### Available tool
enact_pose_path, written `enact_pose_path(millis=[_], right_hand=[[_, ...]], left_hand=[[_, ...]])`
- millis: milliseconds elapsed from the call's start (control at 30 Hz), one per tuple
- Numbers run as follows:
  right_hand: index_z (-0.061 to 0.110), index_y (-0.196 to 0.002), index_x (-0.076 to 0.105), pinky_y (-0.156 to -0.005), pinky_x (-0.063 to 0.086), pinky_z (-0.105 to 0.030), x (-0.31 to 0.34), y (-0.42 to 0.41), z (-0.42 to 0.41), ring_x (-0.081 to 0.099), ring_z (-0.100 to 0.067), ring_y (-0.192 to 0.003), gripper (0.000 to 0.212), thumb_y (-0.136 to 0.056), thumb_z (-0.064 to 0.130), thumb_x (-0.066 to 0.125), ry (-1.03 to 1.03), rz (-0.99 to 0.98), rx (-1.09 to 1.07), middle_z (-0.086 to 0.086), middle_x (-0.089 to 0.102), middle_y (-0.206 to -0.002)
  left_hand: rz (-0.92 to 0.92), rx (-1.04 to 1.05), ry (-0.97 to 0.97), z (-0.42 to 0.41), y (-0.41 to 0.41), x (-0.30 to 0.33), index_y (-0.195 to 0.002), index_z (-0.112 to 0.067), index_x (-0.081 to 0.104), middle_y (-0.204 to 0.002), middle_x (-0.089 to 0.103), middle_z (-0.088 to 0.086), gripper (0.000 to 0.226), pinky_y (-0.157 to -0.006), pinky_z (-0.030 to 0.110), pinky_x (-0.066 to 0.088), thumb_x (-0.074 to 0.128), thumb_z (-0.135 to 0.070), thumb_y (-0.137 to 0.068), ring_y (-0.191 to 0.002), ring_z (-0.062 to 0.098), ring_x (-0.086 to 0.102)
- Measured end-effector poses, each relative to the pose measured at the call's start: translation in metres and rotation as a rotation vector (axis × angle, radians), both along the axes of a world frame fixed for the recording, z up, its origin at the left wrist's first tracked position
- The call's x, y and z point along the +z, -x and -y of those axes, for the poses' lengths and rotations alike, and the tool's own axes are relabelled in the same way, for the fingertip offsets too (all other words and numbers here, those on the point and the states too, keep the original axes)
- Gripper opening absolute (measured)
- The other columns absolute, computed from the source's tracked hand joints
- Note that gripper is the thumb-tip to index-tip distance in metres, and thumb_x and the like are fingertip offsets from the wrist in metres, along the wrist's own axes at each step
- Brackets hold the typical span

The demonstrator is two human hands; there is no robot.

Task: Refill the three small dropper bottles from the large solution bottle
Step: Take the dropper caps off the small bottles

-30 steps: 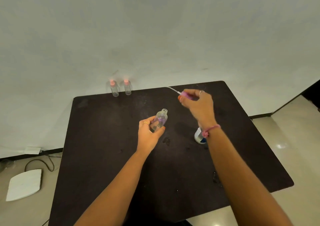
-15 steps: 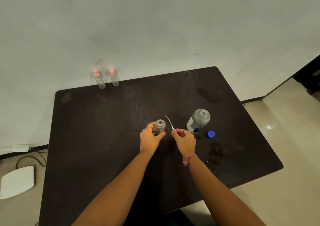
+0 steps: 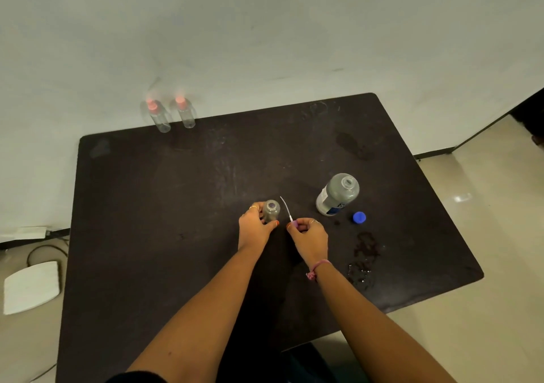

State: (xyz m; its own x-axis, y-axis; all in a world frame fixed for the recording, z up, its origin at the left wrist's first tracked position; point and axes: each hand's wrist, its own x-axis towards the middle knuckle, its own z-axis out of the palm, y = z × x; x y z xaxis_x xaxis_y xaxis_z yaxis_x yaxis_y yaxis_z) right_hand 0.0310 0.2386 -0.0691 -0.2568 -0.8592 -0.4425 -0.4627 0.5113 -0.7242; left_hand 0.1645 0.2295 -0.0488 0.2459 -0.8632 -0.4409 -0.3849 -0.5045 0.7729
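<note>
Surroundings: uncapped large solution bottle (image 3: pixel 338 194), blue cap (image 3: pixel 359 217), two capped dropper bottles (image 3: pixel 172 115) at table (image 3: pixel 147 206) rear | left hand (image 3: pixel 255 226) grips open dropper bottle (image 3: pixel 271 210) | right hand (image 3: pixel 309 235) pinches dropper cap (image 3: pixel 290 216) just beside.

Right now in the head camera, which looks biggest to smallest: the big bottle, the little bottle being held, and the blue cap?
1. Big bottle
2. Little bottle in the left hand
3. Blue cap
</note>
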Motion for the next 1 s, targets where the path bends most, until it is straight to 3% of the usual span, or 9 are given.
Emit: enact_pose_path(millis=[433, 567, 700, 1000], right_hand=[[0.018, -0.116, 0.058, -0.075, 0.044, -0.017, 0.008, 0.001, -0.001, 0.056, -0.007, -0.091, 0.040, -0.081, 0.035, 0.071, 0.060, -0.071, 0.039, 0.001, 0.055, -0.108], [0.015, -0.115, 0.058, -0.065, 0.046, -0.011, 0.027, 0.000, 0.010, 0.057, -0.004, -0.081, 0.034, -0.085, 0.026, 0.069, 0.145, -0.029, 0.037, -0.001, 0.057, -0.105], [0.017, -0.111, 0.061, -0.076, 0.052, -0.024, 0.049, -0.007, 0.031, 0.059, -0.010, -0.085, 0.026, -0.086, 0.022, 0.066, 0.298, -0.027, 0.047, -0.002, 0.061, -0.098], [0.019, -0.103, 0.064, -0.066, 0.043, -0.004, 0.100, -0.069, 0.094, 0.057, -0.003, -0.077, 0.018, -0.086, 0.015, 0.063, 0.496, 0.023, 0.227, -0.001, 0.061, -0.096]], left_hand=[[0.103, -0.053, 0.009, -0.006, -0.011, -0.004, -0.139, -0.017, 0.043, -0.138, 0.050, 0.004, 0.072, -0.106, 0.036, 0.043, 0.076, -0.006, -0.076, -0.124, 0.018, 0.050], [0.103, -0.067, 0.052, -0.013, -0.032, 0.000, -0.139, -0.015, 0.044, -0.137, 0.049, 0.005, 0.068, -0.105, 0.031, 0.043, 0.073, -0.004, -0.079, -0.122, 0.016, 0.051], [0.089, -0.015, 0.139, -0.012, -0.056, 0.012, -0.135, -0.016, 0.048, -0.131, 0.052, 0.003, 0.058, -0.101, 0.025, 0.045, 0.070, -0.006, -0.082, -0.115, 0.012, 0.053], [0.090, 0.198, 0.410, 0.015, -0.116, 0.058, -0.127, -0.016, 0.055, -0.116, 0.056, -0.003, 0.046, -0.077, 0.007, 0.043, 0.070, -0.009, -0.084, -0.100, 0.005, 0.053]])
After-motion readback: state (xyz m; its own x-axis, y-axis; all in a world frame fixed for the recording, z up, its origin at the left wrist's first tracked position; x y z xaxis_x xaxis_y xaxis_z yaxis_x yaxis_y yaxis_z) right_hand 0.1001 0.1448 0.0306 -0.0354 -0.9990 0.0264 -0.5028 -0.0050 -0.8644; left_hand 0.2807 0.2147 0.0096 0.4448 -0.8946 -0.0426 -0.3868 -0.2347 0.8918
